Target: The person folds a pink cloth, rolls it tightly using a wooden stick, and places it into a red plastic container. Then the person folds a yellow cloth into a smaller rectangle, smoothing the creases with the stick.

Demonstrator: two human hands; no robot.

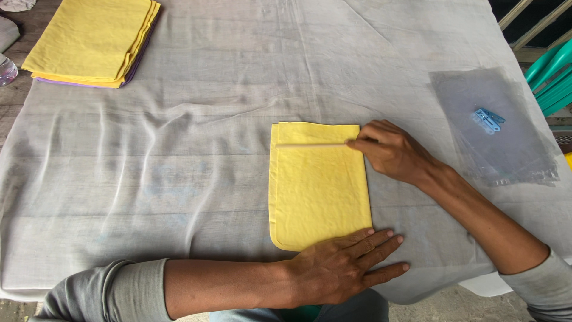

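Lying flat near the middle of the table, a folded yellow cloth (319,185) rests on a thin, wrinkled white sheet (179,149) that covers the whole tabletop. The left hand (342,265) presses down on the cloth's near right corner, palm down, fingers stretched out flat and close together, pointing to the right; most of the hand sits on the white sheet just past the cloth's near edge. The right hand (390,149) rests at the cloth's far right edge with its fingers curled, pinching the end of a thin pale stick (311,145) between thumb and fingertips. That stick lies across the cloth near its far edge, running left to right, and reaches almost to the left side (it may be a slim wooden rod or a ruler; the view is too small to tell which).

Well apart at the far left corner of the table sits a neat stack of yellow cloths (92,39), with a purple layer showing at the bottom. To the right of the right hand lies a pile of clear plastic bags (494,128), with small blue cards (488,119) visible on or inside the top one. Green chair slats (551,77) show beyond the table's right edge.
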